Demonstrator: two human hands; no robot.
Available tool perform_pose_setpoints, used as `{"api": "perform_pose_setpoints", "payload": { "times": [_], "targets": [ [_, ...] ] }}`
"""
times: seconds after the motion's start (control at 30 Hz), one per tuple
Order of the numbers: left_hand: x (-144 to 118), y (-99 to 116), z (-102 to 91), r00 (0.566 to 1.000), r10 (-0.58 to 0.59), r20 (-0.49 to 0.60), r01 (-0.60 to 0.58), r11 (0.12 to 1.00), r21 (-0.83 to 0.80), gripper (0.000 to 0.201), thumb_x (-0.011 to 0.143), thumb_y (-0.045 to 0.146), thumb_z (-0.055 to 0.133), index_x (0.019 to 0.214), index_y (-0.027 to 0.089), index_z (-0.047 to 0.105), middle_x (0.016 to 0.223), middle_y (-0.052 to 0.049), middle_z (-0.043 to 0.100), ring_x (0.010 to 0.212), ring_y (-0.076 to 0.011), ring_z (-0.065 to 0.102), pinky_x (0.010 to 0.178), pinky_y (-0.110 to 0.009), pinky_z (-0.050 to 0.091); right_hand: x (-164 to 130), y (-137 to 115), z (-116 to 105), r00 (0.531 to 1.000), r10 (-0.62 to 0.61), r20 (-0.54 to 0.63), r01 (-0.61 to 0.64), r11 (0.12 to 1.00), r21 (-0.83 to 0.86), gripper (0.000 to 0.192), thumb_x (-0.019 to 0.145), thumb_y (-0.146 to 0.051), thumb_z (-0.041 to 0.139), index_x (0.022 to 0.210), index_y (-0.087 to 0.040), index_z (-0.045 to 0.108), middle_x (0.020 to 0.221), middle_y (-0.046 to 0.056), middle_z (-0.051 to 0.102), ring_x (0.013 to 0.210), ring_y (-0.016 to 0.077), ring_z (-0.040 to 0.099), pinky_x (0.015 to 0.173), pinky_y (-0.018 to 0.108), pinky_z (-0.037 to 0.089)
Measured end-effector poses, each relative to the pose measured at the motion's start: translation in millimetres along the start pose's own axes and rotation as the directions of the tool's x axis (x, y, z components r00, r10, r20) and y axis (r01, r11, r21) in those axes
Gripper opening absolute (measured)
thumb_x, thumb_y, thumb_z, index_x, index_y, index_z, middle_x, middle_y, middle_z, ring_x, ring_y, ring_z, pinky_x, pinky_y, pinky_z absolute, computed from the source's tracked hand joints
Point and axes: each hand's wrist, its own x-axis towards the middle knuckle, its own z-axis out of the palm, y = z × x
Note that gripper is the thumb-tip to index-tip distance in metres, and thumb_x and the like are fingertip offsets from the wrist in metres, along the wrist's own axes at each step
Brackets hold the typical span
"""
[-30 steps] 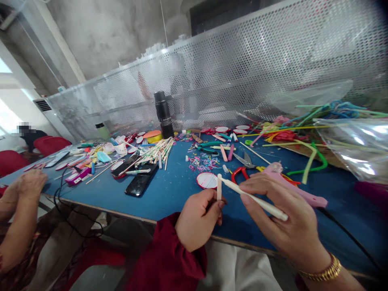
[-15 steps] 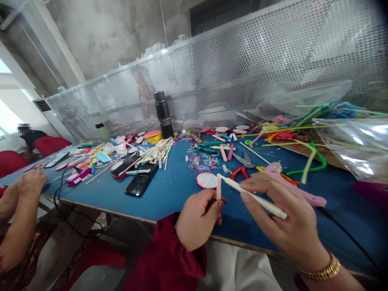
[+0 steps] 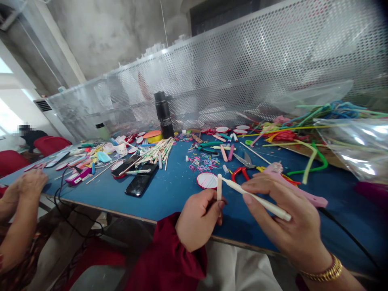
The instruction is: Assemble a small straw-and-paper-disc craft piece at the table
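My left hand (image 3: 200,220) pinches a short flat wooden stick (image 3: 219,189) and keeps it upright near the table's front edge. Between the fingers of my right hand (image 3: 285,214) is a cream-coloured pen (image 3: 260,200), held like a writing tool. Its thin tip points left and is at or very near the upper part of the stick; whether they touch I cannot tell. Just behind the stick lies a round white disc with a red rim (image 3: 207,180). Red-handled scissors (image 3: 241,173) and a pink glue gun (image 3: 306,194) lie beyond my right hand.
On the blue table (image 3: 178,190) are small coloured bands (image 3: 203,162), green-handled pliers (image 3: 206,149), a pile of wooden sticks (image 3: 157,151) and a black phone (image 3: 138,186). A black bottle (image 3: 164,115) stands by the perforated metal screen (image 3: 212,89). Another person's hands (image 3: 32,184) rest at far left.
My right hand and the pen have shifted very slightly right and down. My left hand and the stick stay almost where they were.
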Motion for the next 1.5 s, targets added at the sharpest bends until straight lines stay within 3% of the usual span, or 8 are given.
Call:
{"api": "perform_pose_setpoints", "payload": {
  "times": [1.5],
  "targets": [
    [0.0,-1.6,-0.8,1.000,0.008,-0.001,-0.008,1.000,0.004,0.022,0.101,0.035,0.052,0.101,0.016,0.064,0.065,0.002,0.060,0.061,-0.0106,0.054,0.065,-0.023,0.042,-2.1,0.3,0.4,1.000,-0.002,0.001,0.002,1.000,-0.029,0.020,0.086,-0.009,0.069,0.099,-0.024,0.064,0.089,0.004,0.070,0.084,0.0218,0.067,0.080,0.039,0.053]
  ]
}}
